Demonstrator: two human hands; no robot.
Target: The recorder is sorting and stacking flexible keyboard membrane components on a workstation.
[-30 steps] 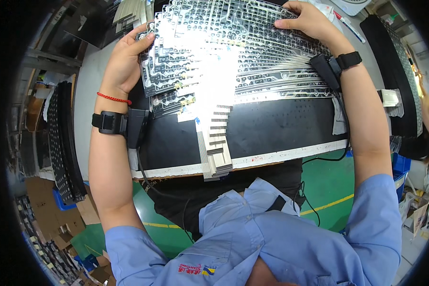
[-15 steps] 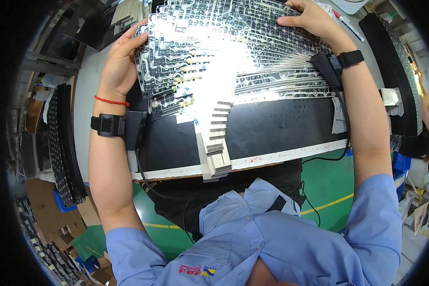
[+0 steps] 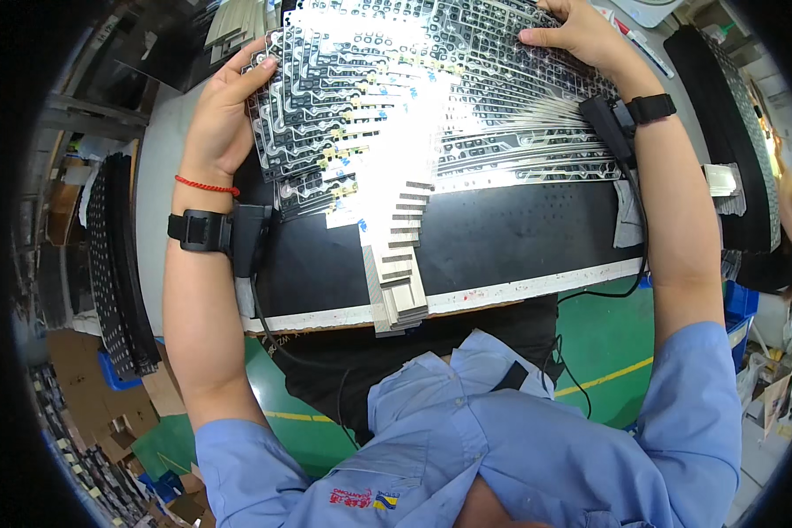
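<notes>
A fanned stack of clear printed-circuit membrane sheets with dark traces spreads across the black work mat. My left hand pinches the stack's left edge, thumb on top and fingers beneath. At the far right corner my right hand grips the sheets, its thumb lying on the top face and the other fingers partly hidden. Pale ribbon tails hang from the middle of the stack in a stepped row toward me, the lowest reaching over the table's front edge. Strong glare washes out the centre of the sheets.
Black padded strips flank the table at left and right. A red-capped marker lies beyond my right hand. More pale strips are piled at the back left. Cables trail from my wrist devices over the front edge.
Both hands have shifted slightly to the right with the sheets still held. The fanned layers and ribbon tails have slid a little, and the glare patch has changed shape.
</notes>
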